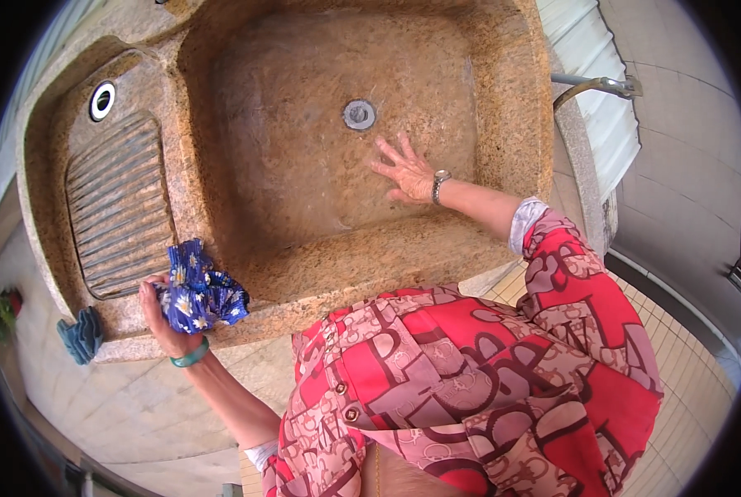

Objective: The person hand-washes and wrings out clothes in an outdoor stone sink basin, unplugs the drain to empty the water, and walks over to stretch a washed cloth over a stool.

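My left hand [161,317] grips a bunched blue cloth [198,292] printed with white daisies. It holds the cloth at the front of the stone sink's rim [190,168], beside the ribbed washboard [122,208]. The exact form of the cloth is hidden by its folds. Fingers spread, my right hand [408,173] reaches over the floor of the large basin [283,155], just short of the metal drain [359,115]; whether it touches the stone I cannot tell. Nothing is in that hand.
A blue-grey cloth [80,334] hangs over the sink's front left corner. The small basin has a white-ringed drain [102,101]. On the right a tap [619,87] juts out beyond the sink, near white corrugated sheeting [588,56]. A potted plant [7,310] stands on the far left.
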Available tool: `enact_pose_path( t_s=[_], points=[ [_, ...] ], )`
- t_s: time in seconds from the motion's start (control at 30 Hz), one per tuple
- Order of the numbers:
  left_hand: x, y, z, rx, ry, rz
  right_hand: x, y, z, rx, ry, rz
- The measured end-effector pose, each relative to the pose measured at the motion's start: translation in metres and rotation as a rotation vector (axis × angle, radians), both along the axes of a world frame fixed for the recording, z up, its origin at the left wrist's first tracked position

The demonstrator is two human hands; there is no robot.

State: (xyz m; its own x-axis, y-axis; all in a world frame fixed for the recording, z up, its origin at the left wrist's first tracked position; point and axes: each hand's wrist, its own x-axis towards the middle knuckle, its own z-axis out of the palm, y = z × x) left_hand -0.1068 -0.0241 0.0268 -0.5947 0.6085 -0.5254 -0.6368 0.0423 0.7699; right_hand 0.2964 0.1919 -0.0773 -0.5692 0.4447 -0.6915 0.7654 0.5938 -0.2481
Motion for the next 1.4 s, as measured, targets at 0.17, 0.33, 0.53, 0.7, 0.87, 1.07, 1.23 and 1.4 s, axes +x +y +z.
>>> enact_pose_path(
  t_s=[0.17,0.33,0.53,0.7,0.87,1.07,1.23,1.4],
  points=[
    [-0.005,0.0,-0.006,0.001,-0.005,-0.029,-0.1,-0.023,-0.028,0.082,0.29,0.268],
    [0.005,0.004,0.007,-0.005,-0.038,-0.022,-0.18,0.06,-0.016,0.178,0.242,0.217],
    [0.009,0.011,0.012,-0.031,-0.023,-0.009,-0.119,0.173,-0.008,0.34,-0.041,-0.196],
    [0.011,0.014,0.021,-0.048,-0.017,-0.023,0.019,0.203,-0.014,0.314,-0.149,-0.5],
    [0.01,0.013,0.02,-0.035,-0.043,0.003,0.05,0.116,-0.003,0.174,-0.228,-0.515],
    [0.008,0.012,0.011,-0.017,-0.037,-0.018,-0.001,-0.005,0.011,-0.054,-0.187,-0.146],
    [0.001,0.003,0.002,-0.007,-0.03,0.01,-0.005,0.01,0.003,0.039,0.137,-0.074],
    [0.002,0.001,0.001,0.006,-0.028,0.0,-0.016,0.063,-0.007,0.191,0.3,-0.576]
  ],
)
